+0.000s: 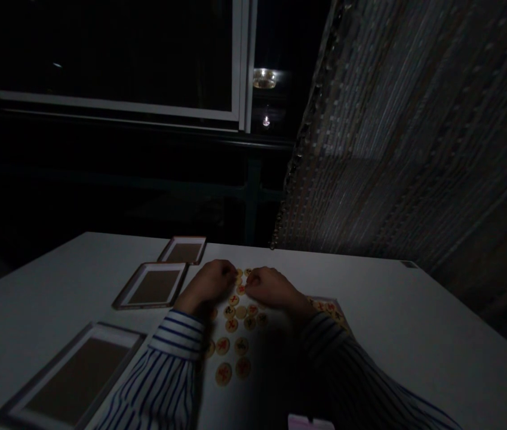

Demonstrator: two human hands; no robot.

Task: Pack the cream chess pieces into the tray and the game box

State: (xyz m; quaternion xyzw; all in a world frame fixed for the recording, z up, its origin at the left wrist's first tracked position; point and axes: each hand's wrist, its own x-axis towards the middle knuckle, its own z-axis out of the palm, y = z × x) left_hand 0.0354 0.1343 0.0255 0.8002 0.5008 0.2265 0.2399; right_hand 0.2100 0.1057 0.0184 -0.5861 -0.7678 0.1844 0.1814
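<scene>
Fingers [227,270] of the left hand [211,285] and right hand [271,288] are curled over small round pale wooden discs [232,325] at lower centre; whether any disc is pinched cannot be told. These are judged light, stiff and smooth, best taken by the rim.

Round discs [235,343] are crowding the middle of the table [414,334], sitting close together with only narrow gaps. Three flat frames [154,286] are lining the left side. The right half is lying open, and a curtain [414,149] is hanging beyond its far edge.
</scene>
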